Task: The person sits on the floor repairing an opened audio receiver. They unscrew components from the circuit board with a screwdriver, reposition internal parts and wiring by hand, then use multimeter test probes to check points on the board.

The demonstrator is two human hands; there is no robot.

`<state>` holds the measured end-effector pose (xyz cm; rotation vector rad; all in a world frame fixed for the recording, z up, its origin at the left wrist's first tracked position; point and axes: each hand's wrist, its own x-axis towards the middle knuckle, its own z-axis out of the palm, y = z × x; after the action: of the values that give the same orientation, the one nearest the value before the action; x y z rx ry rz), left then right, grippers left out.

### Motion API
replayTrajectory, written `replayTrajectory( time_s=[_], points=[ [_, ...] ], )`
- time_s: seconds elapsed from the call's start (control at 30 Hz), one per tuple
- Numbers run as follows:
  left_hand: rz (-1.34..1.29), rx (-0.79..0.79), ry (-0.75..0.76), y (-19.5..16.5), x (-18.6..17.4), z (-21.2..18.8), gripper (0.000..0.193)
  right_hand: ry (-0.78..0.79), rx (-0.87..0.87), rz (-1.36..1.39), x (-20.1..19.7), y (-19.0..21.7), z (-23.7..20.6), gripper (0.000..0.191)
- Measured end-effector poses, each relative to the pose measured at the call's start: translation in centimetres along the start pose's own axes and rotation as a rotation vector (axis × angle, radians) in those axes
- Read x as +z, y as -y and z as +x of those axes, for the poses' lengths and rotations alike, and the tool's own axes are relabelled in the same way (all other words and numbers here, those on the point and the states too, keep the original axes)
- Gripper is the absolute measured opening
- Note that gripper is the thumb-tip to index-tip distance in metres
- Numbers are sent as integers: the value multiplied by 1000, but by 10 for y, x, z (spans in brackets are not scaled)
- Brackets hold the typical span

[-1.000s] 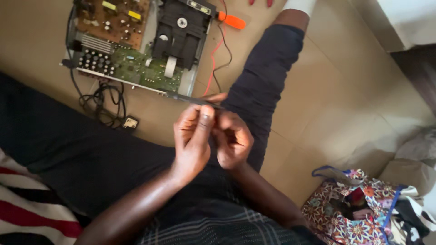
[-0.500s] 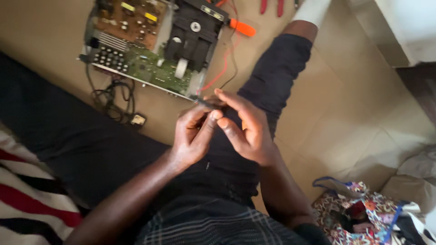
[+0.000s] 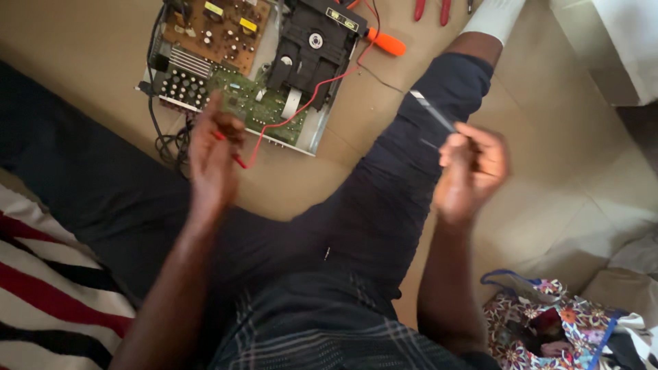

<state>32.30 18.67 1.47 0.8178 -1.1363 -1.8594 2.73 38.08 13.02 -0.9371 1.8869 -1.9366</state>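
Note:
My left hand (image 3: 214,156) is closed around a red test probe, whose red wire (image 3: 301,106) runs up across the opened player. My right hand (image 3: 471,168) grips a thin black probe (image 3: 432,113) that points up and left over my dark trouser leg (image 3: 397,178). The opened disc player (image 3: 260,62) lies on the tan floor ahead, showing a brown board, a green board and a black disc drive. My left hand hovers at its near left corner; my right hand is well to its right.
An orange-handled tool (image 3: 387,42) and red-handled pliers (image 3: 430,9) lie past the player. Black cables (image 3: 168,140) trail from its left side. A flowered bag (image 3: 548,322) sits at lower right, a striped cloth (image 3: 48,301) at lower left, and a white-socked foot (image 3: 493,17) at top.
My hands were together over my lap working on the leads; now they have parted, the left moving toward the player with the red probe, the right swinging out right with the black probe.

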Motion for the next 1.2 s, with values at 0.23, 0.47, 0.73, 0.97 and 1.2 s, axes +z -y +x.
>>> replayTrajectory(
  time_s=[0.23,0.47,0.73,0.97,1.2],
  points=[
    [106,-15,95,-26,-28,26,67,153,228,311,9,-15,-5,20],
    [620,167,122,-22,-34,72,57,772,671,56,96,-39,-17,33],
    [623,154,1,16,-64,107,38,503,450,91,142,-94,20,12],
    [463,109,-20,8,-55,100,24,377,344,294,161,-145,71,18],
    [849,303,-114,-2,-60,110,12,573,198,78,200,-174,59,18]
  ],
)
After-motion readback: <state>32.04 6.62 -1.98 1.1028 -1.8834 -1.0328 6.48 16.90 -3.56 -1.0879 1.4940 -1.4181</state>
